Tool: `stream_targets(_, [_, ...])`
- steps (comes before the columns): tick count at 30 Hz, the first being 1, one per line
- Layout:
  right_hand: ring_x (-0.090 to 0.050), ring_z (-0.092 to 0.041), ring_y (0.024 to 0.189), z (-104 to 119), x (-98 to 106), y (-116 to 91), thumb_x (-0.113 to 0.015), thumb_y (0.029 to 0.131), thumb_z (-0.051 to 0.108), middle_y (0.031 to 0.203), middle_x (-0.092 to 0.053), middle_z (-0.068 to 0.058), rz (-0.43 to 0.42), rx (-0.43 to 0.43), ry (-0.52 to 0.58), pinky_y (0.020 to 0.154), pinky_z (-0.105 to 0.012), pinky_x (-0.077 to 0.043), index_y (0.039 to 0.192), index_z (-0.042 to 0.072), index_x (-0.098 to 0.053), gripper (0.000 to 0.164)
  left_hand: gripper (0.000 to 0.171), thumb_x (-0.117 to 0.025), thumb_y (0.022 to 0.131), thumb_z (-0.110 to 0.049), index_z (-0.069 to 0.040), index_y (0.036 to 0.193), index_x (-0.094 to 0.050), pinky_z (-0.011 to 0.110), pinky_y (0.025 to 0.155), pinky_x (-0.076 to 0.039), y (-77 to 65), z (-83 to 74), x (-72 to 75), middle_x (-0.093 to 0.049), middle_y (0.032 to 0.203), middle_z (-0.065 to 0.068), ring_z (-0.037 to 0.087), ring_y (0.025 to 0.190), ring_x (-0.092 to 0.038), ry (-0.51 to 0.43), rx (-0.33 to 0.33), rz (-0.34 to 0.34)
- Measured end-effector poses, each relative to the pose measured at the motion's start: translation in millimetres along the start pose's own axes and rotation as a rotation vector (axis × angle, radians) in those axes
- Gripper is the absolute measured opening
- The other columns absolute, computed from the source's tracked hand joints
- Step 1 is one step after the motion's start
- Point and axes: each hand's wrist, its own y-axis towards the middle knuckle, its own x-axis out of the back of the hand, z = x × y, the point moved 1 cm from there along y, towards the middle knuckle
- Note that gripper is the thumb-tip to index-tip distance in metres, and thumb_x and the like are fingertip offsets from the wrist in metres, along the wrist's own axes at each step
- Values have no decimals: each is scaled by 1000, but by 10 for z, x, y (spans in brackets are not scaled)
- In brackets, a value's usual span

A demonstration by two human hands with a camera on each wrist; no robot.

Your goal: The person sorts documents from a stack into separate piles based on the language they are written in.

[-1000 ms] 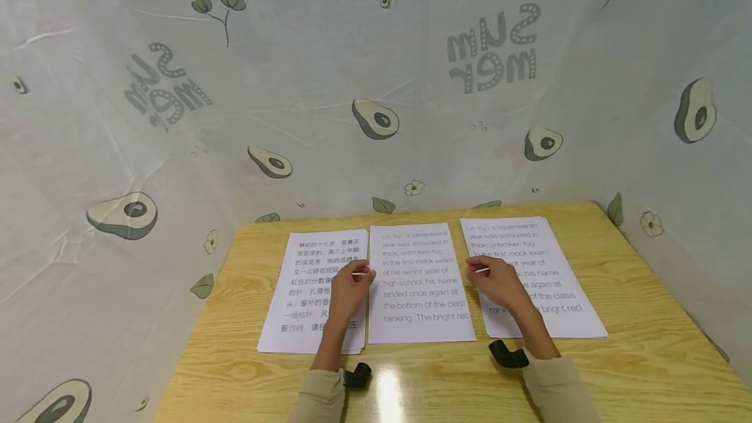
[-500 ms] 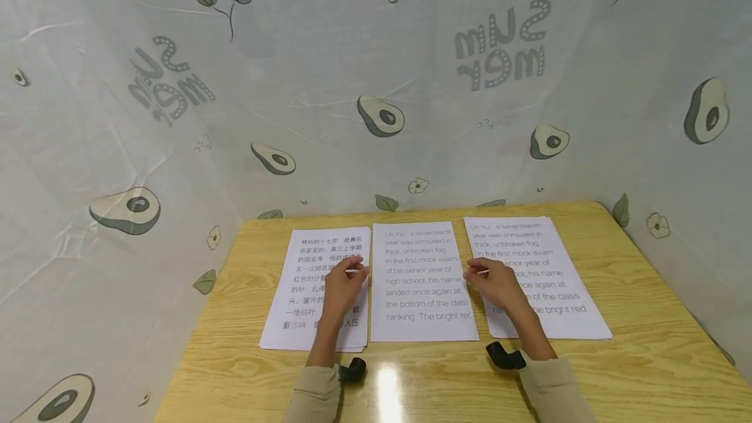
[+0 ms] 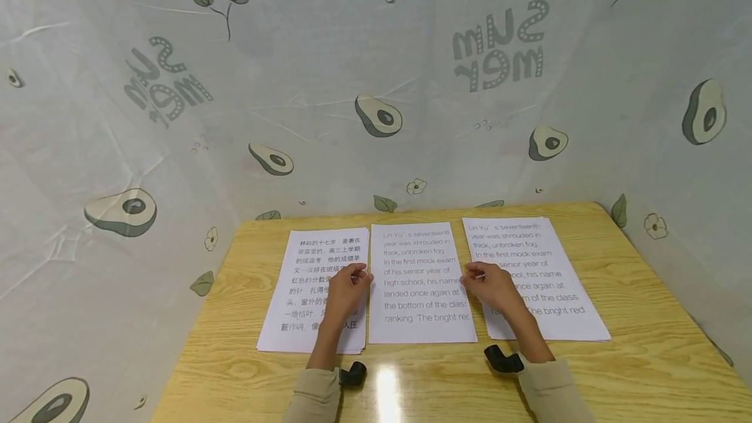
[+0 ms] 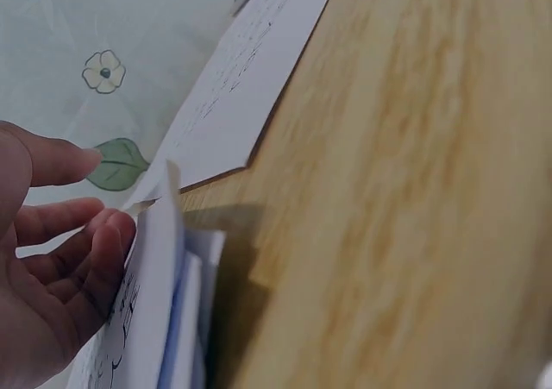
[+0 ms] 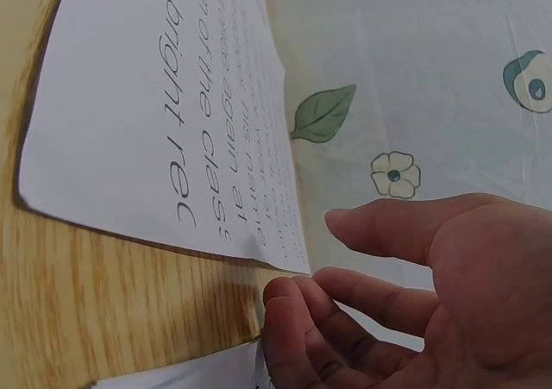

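Observation:
In the head view a stack of sheets with Chinese print (image 3: 302,292) lies at left, a sheet with English print (image 3: 420,286) in the middle, and a stack with English print (image 3: 564,286) at right. Over the Chinese stack's right edge is my left hand (image 3: 345,294), its fingertips near the middle sheet's left edge. My right hand (image 3: 495,287) lies over the right stack's left edge, fingertips by the middle sheet's right edge. Both wrist views show the thumb (image 4: 60,160) apart from loosely bent fingers (image 5: 289,329), with nothing held. Whether fingertips touch paper I cannot tell.
The papers lie on a wooden table (image 3: 435,384). Behind it hangs a pale curtain (image 3: 329,51) printed with avocados and leaves. A black wrist mount sits at the left wrist (image 3: 354,374) and another at the right wrist (image 3: 504,359).
Both hands have shifted only slightly; the right fingertips are now a little closer to the middle sheet's edge. The papers keep their places, while the head view has moved slightly.

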Motion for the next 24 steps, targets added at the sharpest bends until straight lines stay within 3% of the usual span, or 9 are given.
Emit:
stream_targets(8, [-71, -38, 114, -5, -46, -1, -70, 102, 22, 120, -75, -21, 11, -12, -6, 81, -37, -57, 138, -8, -66, 47, 37, -79, 96, -21, -1, 128, -75, 23, 69, -50, 6, 51, -29, -72, 97, 4, 15, 83, -61, 11, -38, 11])
stream_targets(24, [-69, -37, 113, 28, -122, -12, -71, 100, 20, 122, -74, -23, -1, 3, -37, 95, -53, -57, 131, -9, -71, 43, 36, -80, 93, -22, -1, 122, -79, 27, 67, -41, -10, -3, -71, -63, 88, 2, 15, 77, -52, 142, -57, 42])
